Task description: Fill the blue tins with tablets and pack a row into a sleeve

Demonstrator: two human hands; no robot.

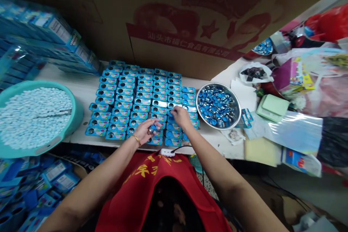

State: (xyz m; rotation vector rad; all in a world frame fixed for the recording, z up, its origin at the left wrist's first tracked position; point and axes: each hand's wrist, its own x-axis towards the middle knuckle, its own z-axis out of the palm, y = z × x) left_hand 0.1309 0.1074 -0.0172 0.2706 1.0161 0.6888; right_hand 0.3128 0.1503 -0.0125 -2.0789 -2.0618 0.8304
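Note:
Rows of small blue printed boxes [119, 111] stand close together on the white table, many with a dark round hole in the top. Nearer the right side, several boxes [174, 134] have a blue disc filling the hole. My left hand [146, 130], with a bracelet at the wrist, is curled around a few small blue-and-silver round caps [152, 128] above the front boxes. My right hand [179, 116] has its fingers pinched together over a box in the right-hand rows, on what looks like a blue cap. Its fingertips partly hide that piece.
A steel bowl [238, 116] of blue-and-silver caps stands to the right. At left is a turquoise basin [77, 110] of small white wrapped pieces. A large carton [174, 47] rises behind the boxes. A white power strip [167, 152] lies at the front edge.

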